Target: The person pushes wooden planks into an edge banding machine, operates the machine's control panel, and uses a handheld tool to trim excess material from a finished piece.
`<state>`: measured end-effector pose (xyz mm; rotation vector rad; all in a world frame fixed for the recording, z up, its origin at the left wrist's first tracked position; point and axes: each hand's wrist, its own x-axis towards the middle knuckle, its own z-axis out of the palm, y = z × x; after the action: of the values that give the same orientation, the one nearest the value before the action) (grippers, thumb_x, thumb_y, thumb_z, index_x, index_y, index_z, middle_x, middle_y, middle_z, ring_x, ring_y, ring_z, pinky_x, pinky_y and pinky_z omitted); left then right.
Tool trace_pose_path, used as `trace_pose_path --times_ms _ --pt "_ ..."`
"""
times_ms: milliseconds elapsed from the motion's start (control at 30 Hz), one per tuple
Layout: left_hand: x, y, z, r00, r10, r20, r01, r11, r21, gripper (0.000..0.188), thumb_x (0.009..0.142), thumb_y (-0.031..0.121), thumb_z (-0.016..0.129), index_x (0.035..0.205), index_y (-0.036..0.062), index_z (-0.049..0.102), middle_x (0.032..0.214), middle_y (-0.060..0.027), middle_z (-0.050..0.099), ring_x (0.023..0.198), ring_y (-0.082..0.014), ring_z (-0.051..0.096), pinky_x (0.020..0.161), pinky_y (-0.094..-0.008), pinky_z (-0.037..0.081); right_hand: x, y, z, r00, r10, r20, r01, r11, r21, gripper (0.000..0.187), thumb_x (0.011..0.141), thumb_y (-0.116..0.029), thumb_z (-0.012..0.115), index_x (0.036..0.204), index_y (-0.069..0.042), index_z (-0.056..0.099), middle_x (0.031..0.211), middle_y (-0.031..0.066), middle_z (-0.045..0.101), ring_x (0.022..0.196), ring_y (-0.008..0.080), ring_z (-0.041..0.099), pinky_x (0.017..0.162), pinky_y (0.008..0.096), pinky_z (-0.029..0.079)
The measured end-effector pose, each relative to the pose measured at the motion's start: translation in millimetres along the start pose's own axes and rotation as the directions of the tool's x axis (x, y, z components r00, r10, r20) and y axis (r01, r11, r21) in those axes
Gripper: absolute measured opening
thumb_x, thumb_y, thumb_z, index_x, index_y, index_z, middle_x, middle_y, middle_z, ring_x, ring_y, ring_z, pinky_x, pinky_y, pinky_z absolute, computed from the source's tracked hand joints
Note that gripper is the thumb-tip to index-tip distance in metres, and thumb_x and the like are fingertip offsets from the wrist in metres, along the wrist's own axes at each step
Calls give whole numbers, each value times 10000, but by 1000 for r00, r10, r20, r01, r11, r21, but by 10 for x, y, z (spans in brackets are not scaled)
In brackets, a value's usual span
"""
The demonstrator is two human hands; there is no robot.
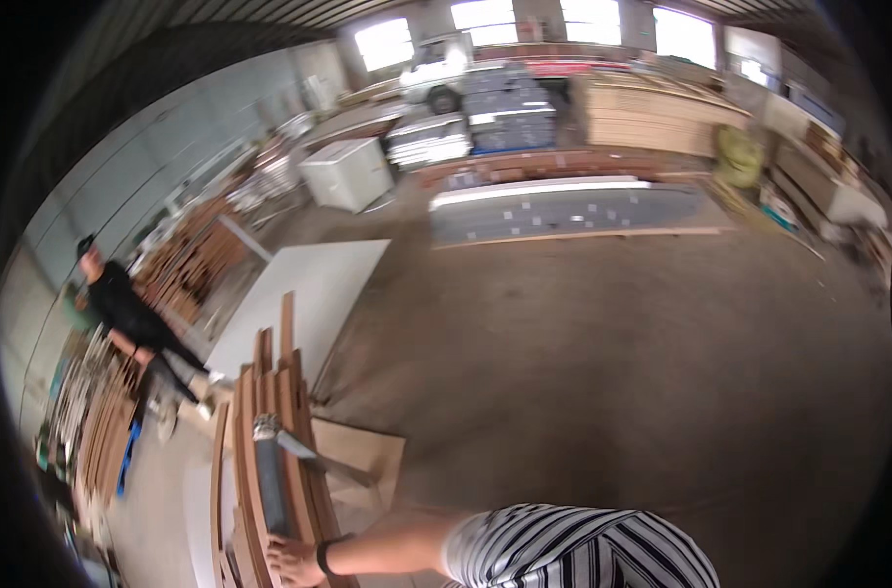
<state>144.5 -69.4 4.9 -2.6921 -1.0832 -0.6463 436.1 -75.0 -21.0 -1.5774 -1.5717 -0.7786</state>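
Observation:
My right hand [294,562] reaches in from the lower right, under a black-and-white striped sleeve [573,549] with a dark band at the wrist. Its fingers are curled at the near end of a long dark grey tool [272,485], whose silver head points away from me; blur hides its exact kind. The tool lies over a bundle of long brown strips [297,412], which look like wood. A flat grey metal bar [319,456] slants out to the right from beside the silver head. My left hand is out of view.
A white sheet [304,279] lies beyond the strips, and a tan board [368,446] sits to their right. At left, a person in black [132,309] stands by stacked boards [108,431]. Farther off are a white box [348,174], a long grey panel stack [573,211] and a truck [436,73].

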Motion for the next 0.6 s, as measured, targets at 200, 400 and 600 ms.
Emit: trace_pose_path --times_ms 200,400,600 --pt "231 406 -334 983 183 3 -181 975 -132 388 849 197 655 1200 51 576 1114 -167 609 1097 -338 569 930 -441 465 340 -432 -365 833 185 521 -248 967 53 592 977 -490 374 1175 10 621 1201 193 604 1216 360 484 1141 580 198" --pt "118 709 -642 954 298 13 -289 935 -206 375 835 198 650 1173 53 580 1097 -161 613 1087 -338 570 928 -446 457 286 -1002 -983 944 134 303 -135 991 -18 494 965 -442 431 1119 -10 615 1141 184 605 1154 369 501 1119 599 227" --pt "-149 902 -1163 935 354 5 -344 912 -224 361 821 200 646 1147 56 584 1080 -156 616 1077 -337 572 927 -452 448 251 -1437 -1808 982 113 150 -96 989 -115 463 936 -507 516 1043 -82 665 1060 153 664 1024 353 593 1033 581 382"
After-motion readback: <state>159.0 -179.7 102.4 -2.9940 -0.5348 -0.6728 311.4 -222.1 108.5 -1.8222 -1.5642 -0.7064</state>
